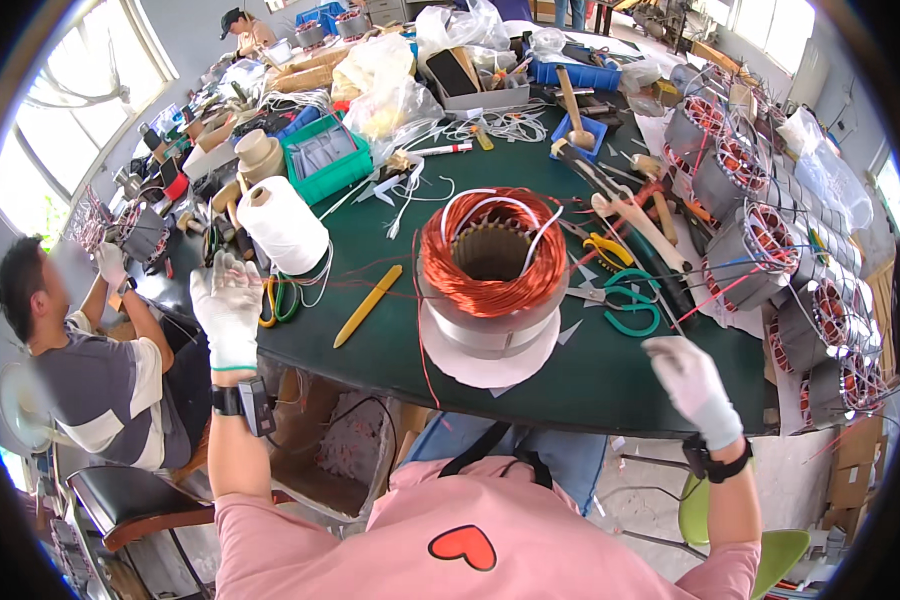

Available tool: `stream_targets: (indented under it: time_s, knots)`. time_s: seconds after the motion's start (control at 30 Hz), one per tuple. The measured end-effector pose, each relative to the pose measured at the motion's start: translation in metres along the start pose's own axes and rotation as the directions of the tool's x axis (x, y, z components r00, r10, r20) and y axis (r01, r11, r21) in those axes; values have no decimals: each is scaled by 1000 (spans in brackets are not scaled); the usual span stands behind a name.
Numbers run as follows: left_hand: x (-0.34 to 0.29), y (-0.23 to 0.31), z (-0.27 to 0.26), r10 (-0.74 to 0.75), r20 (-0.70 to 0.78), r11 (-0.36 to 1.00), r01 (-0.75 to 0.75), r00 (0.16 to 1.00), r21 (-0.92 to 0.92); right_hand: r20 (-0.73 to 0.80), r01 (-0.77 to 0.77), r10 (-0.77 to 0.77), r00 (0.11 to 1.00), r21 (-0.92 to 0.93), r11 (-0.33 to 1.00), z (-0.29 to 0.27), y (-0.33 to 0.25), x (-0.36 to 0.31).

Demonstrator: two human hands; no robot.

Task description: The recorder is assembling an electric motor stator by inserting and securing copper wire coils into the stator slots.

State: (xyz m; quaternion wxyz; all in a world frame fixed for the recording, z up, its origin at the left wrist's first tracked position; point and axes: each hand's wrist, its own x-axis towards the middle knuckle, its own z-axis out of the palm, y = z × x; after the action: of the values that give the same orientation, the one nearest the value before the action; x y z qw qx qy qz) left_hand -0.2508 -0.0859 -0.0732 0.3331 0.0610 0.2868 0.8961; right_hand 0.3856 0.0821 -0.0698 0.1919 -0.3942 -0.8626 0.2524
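Stator (492, 272) stands wound with copper on the table (390, 330), leads loose; both gloved hands, left (228, 305) and right (692, 385), hang open, empty

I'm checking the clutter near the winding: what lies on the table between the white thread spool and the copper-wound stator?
In the head view, a yellow flat stick lies on the green table between the white thread spool and the copper-wound stator, with thin red wire strands crossing there.
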Motion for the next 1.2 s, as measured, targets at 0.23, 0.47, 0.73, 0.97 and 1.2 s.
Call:
stream_targets:
  time_s: [0.23, 0.47, 0.73, 0.97, 1.2]
  knots:
    - [2, 12, 31, 162, 48, 987, -162, 986, -16, 33, 155, -152, 988, -167, 974, 51, 4, 77]
    - [15, 15, 8, 79, 121, 996, -84, 989, 36, -110, 147, -165, 980, -163, 976, 63, -26, 61]
    - [24, -72, 52, 284, 807, -682, -482, 519, 550, -169, -31, 7, 986, -141, 990, 84, -19, -2]
    - [88, -50, 16, 218, 833, -687, -526, 509, 501, -261, 1, -46, 964, -170, 985, 94, -13, -3]
    - [77, -65, 54, 169, 883, -826, -426, 439, 370, -273, -16, -30, 962, -163, 986, 91, -17, -1]
